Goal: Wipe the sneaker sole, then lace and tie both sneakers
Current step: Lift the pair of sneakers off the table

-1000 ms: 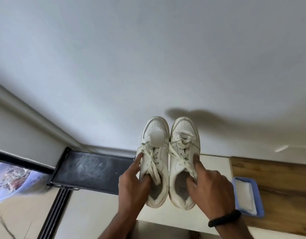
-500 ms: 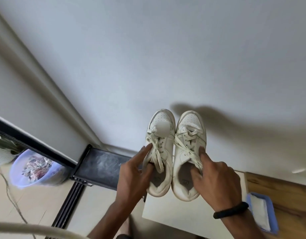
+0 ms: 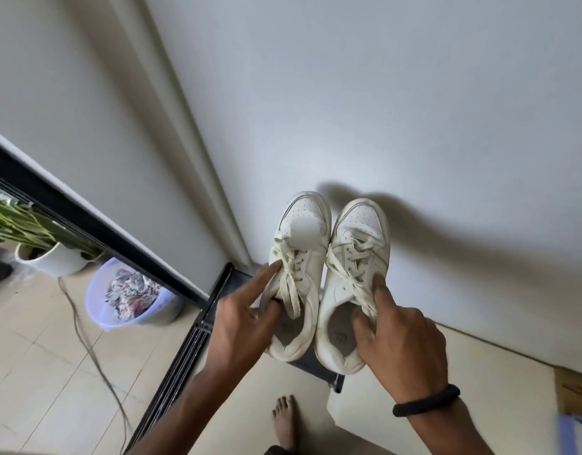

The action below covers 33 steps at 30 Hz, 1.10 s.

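Observation:
Two white sneakers hang side by side in the air in front of a white wall, toes pointing away from me. My left hand (image 3: 243, 318) grips the left sneaker (image 3: 299, 267) at its collar, thumb inside, index finger stretched along its side. My right hand (image 3: 399, 330) grips the right sneaker (image 3: 352, 274) by its collar, index finger pressing on the cream laces. Both sneakers are laced, with loose lace ends hanging over the tongues. A black band circles my right wrist.
A white table top (image 3: 447, 382) lies below right, with a blue tray's edge (image 3: 568, 431) at the far right. A lilac bin (image 3: 132, 300) full of scraps, a potted plant (image 3: 49, 257), a black sliding-door track (image 3: 184, 353) and a cord (image 3: 95, 349) are at the left. My bare foot (image 3: 284, 421) stands below.
Both hands have lifted the pair off the table and carried it leftward. The view has swung left, revealing the bin, plant and floor; the tray has slid to the frame's edge.

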Tool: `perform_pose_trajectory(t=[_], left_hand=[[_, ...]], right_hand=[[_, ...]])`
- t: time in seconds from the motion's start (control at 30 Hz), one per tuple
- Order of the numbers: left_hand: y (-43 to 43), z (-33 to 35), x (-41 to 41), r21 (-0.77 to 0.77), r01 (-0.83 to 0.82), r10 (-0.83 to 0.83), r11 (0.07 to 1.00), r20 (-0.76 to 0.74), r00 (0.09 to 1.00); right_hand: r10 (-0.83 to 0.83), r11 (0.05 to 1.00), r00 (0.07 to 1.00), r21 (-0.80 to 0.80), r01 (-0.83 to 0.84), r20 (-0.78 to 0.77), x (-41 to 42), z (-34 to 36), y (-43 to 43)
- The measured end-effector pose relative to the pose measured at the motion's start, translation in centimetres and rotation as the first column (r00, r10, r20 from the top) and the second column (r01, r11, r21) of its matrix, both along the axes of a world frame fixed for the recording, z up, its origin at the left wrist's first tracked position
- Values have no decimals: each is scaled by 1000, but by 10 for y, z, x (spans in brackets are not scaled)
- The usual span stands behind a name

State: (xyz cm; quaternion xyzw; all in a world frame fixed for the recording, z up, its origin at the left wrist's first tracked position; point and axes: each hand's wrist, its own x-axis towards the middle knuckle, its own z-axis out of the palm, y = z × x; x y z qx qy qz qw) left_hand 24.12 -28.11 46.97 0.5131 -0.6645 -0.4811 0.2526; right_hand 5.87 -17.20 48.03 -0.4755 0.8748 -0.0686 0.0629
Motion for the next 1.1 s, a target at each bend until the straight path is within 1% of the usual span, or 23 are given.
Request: perform_pose_trajectory(t=[0.1,0.2,0.4,0.6,0.67,0.8,0.97,1.03,1.1], left_hand=[[-29,-10,25,10,-14,13,1000,53,999],[-48,-25,49,51,-17,11,999,102,995],[-74,-80,80,74,-14,0,997,193,981],[-89,-158,88,178,-32,-2,984,191,982],[-93,-181,87,203,-16,-20,979,177,984],[-105,-244,87,209,24,-63,978,181,982],[-116,-324,90,204,61,-109,977,231,967],[-121,-355,90,228,50,-109,972,256,960],[-121,-378,87,229,23,-90,973,288,954]], right_hand=[[0,1000,1000,4,0,12,26,-13,-30],[15,1000,998,6,-16,67,49,-32,-50],[-3,997,991,71,-7,137,80,-83,-79],[-55,992,982,121,33,183,95,-159,-92],[-82,991,974,124,56,213,99,-186,-92],[-152,981,956,156,115,252,109,-252,-97],[-218,967,926,197,162,307,122,-333,-102],[-246,959,904,221,176,349,125,-359,-104],[-278,955,881,211,210,383,127,-382,-105]])
